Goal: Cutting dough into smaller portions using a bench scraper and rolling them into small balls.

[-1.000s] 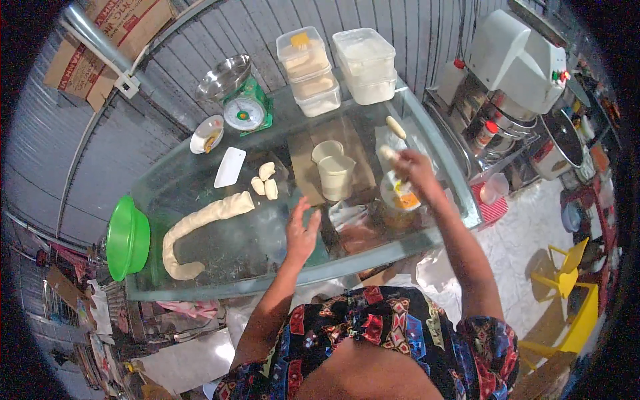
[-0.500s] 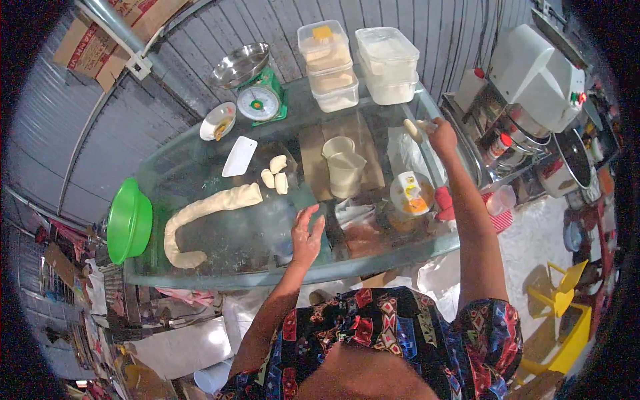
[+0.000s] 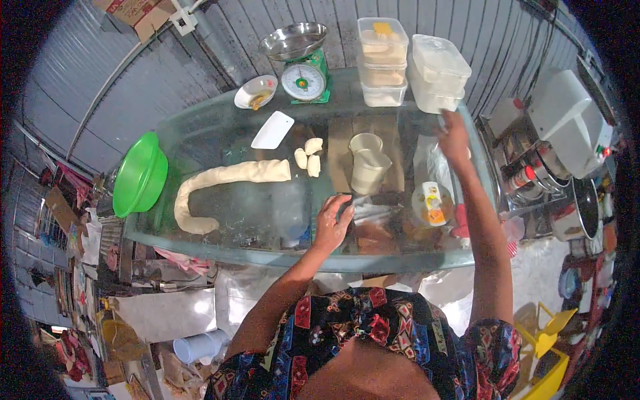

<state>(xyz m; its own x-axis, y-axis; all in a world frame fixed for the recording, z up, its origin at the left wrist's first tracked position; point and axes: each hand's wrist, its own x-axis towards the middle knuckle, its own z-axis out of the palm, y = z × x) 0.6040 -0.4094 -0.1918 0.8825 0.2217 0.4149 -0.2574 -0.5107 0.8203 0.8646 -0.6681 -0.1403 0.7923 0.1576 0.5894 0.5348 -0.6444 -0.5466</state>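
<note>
The left hand [image 3: 331,229] is held above the surface [image 3: 250,212], its fingers parted and empty, with the curved dough roll [image 3: 233,173] laid toward ten o'clock of it and the small dough pieces [image 3: 313,166] toward eleven. The right hand [image 3: 455,138] is stretched to two o'clock of the left, near the stacked white tubs [image 3: 439,72]; its fingers are blurred, so whether anything is held cannot be told.

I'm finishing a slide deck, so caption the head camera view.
Curved dough roll and three small dough pieces on a table, left hand open, right hand near stacked plastic tubs.
</note>
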